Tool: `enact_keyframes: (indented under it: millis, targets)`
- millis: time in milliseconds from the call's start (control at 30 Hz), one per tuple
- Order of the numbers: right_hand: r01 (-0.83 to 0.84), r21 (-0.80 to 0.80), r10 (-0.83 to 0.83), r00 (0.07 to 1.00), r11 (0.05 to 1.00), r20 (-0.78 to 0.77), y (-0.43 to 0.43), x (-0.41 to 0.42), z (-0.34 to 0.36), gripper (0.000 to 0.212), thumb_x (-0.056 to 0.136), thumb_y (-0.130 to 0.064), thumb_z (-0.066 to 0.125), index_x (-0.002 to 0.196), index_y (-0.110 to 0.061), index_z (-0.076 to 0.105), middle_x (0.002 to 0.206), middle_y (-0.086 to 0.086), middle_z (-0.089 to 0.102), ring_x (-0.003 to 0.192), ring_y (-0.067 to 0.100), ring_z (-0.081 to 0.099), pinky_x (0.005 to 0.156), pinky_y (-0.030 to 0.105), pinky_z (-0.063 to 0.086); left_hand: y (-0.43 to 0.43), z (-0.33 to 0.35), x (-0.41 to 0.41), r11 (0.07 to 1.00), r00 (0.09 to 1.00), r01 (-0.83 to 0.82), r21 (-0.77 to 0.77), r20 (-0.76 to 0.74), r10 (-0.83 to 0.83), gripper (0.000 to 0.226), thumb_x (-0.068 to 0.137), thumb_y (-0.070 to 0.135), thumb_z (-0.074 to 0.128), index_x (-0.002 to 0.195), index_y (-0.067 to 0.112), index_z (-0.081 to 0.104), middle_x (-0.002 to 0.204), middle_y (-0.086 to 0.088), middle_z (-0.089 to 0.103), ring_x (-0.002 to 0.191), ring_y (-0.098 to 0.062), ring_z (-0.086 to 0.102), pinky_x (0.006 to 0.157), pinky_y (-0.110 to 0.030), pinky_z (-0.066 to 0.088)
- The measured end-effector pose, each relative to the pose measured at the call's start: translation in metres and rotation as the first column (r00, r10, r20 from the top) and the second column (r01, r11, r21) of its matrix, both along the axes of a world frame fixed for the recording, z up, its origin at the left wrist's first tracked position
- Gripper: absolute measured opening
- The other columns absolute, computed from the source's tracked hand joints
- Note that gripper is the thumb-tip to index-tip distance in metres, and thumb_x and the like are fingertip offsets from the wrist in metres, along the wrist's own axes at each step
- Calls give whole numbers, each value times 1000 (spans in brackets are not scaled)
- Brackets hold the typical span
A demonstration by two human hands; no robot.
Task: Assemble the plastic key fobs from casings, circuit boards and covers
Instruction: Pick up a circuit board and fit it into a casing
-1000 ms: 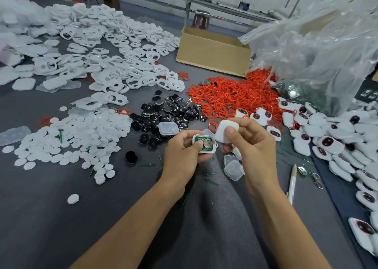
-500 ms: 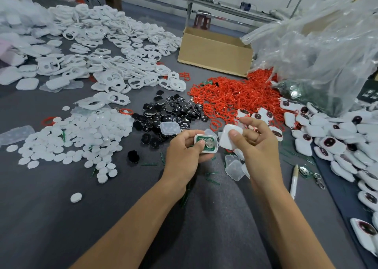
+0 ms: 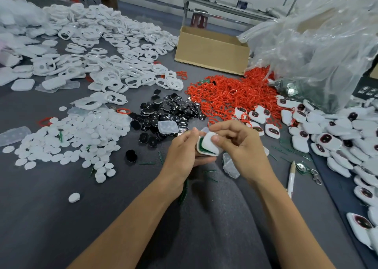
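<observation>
Grey tabletop (image 3: 51,217) carries it all: clear plastic bag (image 3: 319,50) at far right corner, cardboard box (image 3: 212,50) at far edge, white casings (image 3: 106,50) heaped far left, red rings (image 3: 231,93) mid-far, finished fobs (image 3: 335,135) along right edge. Left hand (image 3: 184,156) grips casing with green circuit board (image 3: 201,146) mid-table. Right hand (image 3: 239,146) pinches white cover (image 3: 211,144), tilted, touching the board.

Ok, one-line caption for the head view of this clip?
Left hand holds a white casing with green circuit board while right hand lowers a white plastic cover onto it.
</observation>
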State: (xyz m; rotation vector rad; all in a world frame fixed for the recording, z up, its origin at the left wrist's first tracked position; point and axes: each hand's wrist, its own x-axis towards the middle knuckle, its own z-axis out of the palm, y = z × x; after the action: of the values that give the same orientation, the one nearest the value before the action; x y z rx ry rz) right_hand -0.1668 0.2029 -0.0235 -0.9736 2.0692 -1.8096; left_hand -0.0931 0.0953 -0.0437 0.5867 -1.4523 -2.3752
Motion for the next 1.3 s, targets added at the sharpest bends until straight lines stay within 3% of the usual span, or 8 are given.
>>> enact_keyframes:
  millis: [100, 267, 500, 700, 867, 1000, 1133, 1300]
  targets:
    - [-8, 55, 11, 998, 998, -55, -2, 0, -1, 22, 84, 6, 64, 89, -14, 67, 88, 18, 71, 79, 17, 64, 74, 25, 49, 1, 0, 1, 1000, 1000, 14, -9, 4, -14, 39, 104, 30, 37, 101, 5, 67, 98, -20, 71, 87, -24, 68, 66, -30, 61]
    - [14, 119, 3, 989, 993, -145, -2, -1, -4, 21, 83, 1, 66, 88, -18, 71, 84, -2, 72, 73, 1, 59, 68, 13, 41, 1, -2, 1, 999, 1000, 23, -29, 1, -23, 37, 104, 29, 38, 100, 9, 68, 102, -19, 71, 88, -22, 68, 64, -28, 60]
    - [68, 151, -30, 971, 986, -238, -3, -4, -13, 27, 83, -1, 67, 89, -27, 70, 91, -4, 66, 86, 12, 60, 76, 25, 44, 2, -3, 0, 998, 999, 32, -58, 4, -32, 32, 103, 20, 42, 102, 0, 66, 105, -22, 70, 85, -20, 68, 69, -32, 61]
    - [78, 116, -57, 983, 990, -176, -6, -5, -20, 21, 83, -6, 70, 94, -24, 70, 95, 2, 68, 86, 19, 62, 79, 36, 49, 0, -4, 2, 997, 999, 45, -63, 7, -44, 21, 100, 8, 46, 103, 0, 66, 107, -19, 70, 88, -22, 69, 70, -29, 60]
    - [144, 146, -145, 989, 979, -8, -2, -9, -22, 2, 82, -23, 73, 83, -22, 72, 73, -1, 67, 65, 10, 54, 64, 26, 43, 1, -5, 2, 997, 1000, 5, -82, -29, -7, 21, 101, 5, 44, 112, -1, 61, 96, -13, 70, 87, -19, 70, 72, -28, 60]
    - [116, 86, -126, 984, 990, 128, 1, -9, -18, 2, 79, -17, 74, 80, -18, 72, 64, -1, 66, 60, 13, 53, 58, 27, 43, 5, -6, 2, 992, 998, -10, -127, -56, 2, 20, 100, 4, 45, 112, 7, 60, 100, -8, 70, 89, -14, 70, 71, -22, 58]
    - [131, 55, -133, 990, 990, 37, 2, -6, -11, 8, 77, -13, 77, 84, -14, 73, 74, 18, 68, 64, 21, 49, 59, 31, 40, 9, -7, 2, 996, 995, -24, -84, -103, 16, 19, 99, 6, 48, 114, 4, 60, 104, -9, 72, 93, -13, 70, 76, -22, 57]
    - [140, 40, -141, 990, 989, 22, 2, -3, -6, 12, 75, -11, 77, 85, -11, 71, 68, 5, 64, 60, 15, 47, 55, 20, 40, 9, -5, 1, 998, 989, -52, -18, -141, 49, 23, 97, 12, 53, 108, -2, 67, 105, -16, 72, 92, -16, 70, 82, -25, 57]
